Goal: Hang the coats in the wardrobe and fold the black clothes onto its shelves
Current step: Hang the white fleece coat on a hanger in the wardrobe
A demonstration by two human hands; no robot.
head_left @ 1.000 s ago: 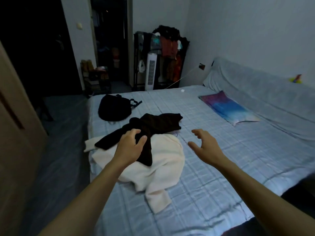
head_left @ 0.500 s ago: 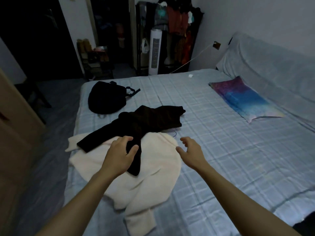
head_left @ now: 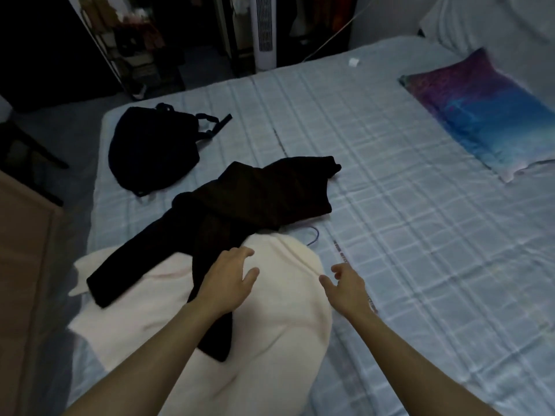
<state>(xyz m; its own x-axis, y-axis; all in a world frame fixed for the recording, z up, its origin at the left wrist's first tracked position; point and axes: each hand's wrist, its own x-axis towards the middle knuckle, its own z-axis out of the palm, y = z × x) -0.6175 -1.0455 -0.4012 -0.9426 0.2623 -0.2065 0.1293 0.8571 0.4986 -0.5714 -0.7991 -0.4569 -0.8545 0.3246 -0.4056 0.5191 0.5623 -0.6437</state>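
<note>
The black top [head_left: 255, 193] lies at twelve o'clock from the nearer left hand [head_left: 228, 277], its length running eight to two; that hand and the right hand [head_left: 345, 283] are loosely spread and empty.

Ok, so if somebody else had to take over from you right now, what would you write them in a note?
Hands: the left hand is open, fingers spread over the black top where it crosses the cream coat. The right hand is open at the coat's right edge. Neither holds anything.
Things: the black top lies across the cream coat on the bed. A black item with straps lies farther up the bed; bag or garment, I cannot tell.
Done: nothing looks hung or folded.
Left: lift the black top off, fold it onto a shelf, hang the coat.
</note>
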